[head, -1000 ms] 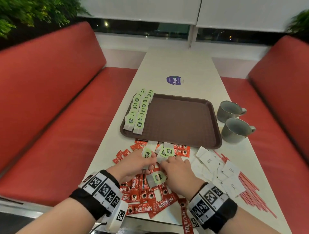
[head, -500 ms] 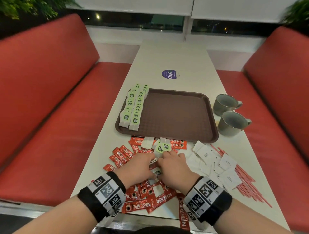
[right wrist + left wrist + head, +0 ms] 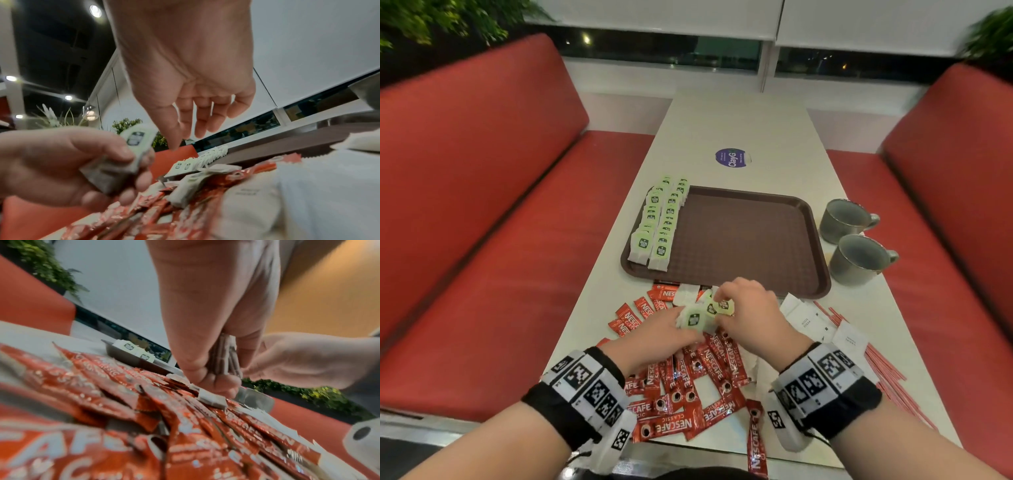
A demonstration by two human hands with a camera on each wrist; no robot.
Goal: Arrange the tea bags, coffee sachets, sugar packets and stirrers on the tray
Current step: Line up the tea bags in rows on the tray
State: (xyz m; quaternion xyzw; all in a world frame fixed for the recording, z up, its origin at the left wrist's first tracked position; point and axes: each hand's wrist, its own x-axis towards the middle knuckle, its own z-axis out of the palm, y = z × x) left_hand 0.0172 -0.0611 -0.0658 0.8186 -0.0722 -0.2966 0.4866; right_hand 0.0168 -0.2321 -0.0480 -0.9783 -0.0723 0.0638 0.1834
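A brown tray [image 3: 743, 246] lies mid-table with two rows of green-tagged tea bags [image 3: 659, 222] along its left side. Just before its near edge, my left hand [image 3: 688, 325] grips a small stack of tea bags [image 3: 697, 318], seen edge-on in the left wrist view [image 3: 224, 356]. My right hand [image 3: 726, 308] hovers at the stack's top. In the right wrist view its fingers [image 3: 201, 128] hang straight and loose over the held stack [image 3: 123, 162] with nothing between them. Loose tea bags [image 3: 191, 183] lie on the red coffee sachets [image 3: 688, 387].
White sugar packets [image 3: 811, 322] and red stirrers [image 3: 883, 370] lie right of my hands. Two grey mugs [image 3: 846, 219] [image 3: 859, 257] stand beside the tray's right edge. A round purple sticker [image 3: 732, 157] marks the far table. Red benches flank both sides.
Both hands moved forward from the sachet pile toward the tray's near edge. The loose tea bags they were picking at are now gathered in a stack in my left hand.
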